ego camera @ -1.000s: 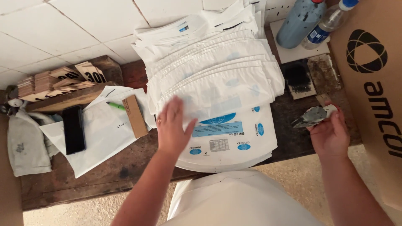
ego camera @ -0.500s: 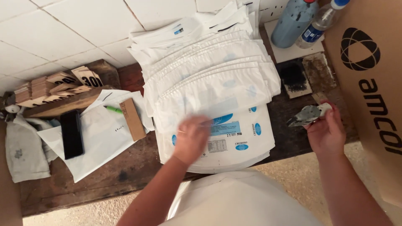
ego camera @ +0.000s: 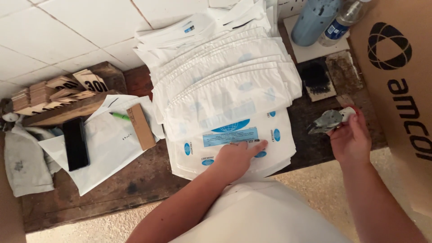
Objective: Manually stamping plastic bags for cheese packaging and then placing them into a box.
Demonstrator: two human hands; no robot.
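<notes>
White bags [ego camera: 225, 90], too many to count, fan across the desk [ego camera: 135, 184] toward its front edge. Left hand [ego camera: 236, 157] lies flat, fingers [ego camera: 258, 145] spread on the front bag. Right hand [ego camera: 351, 139] grips one stamp [ego camera: 328, 120]. Two bottles [ego camera: 315, 20] stand at the back right corner.

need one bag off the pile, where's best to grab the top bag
Grip the top bag at its near bottom edge, coming from the person's side. The bags are fanned like shingles, so only that printed end lies bare. The left hand already presses there; the right hand holds a small grey tool.
</notes>
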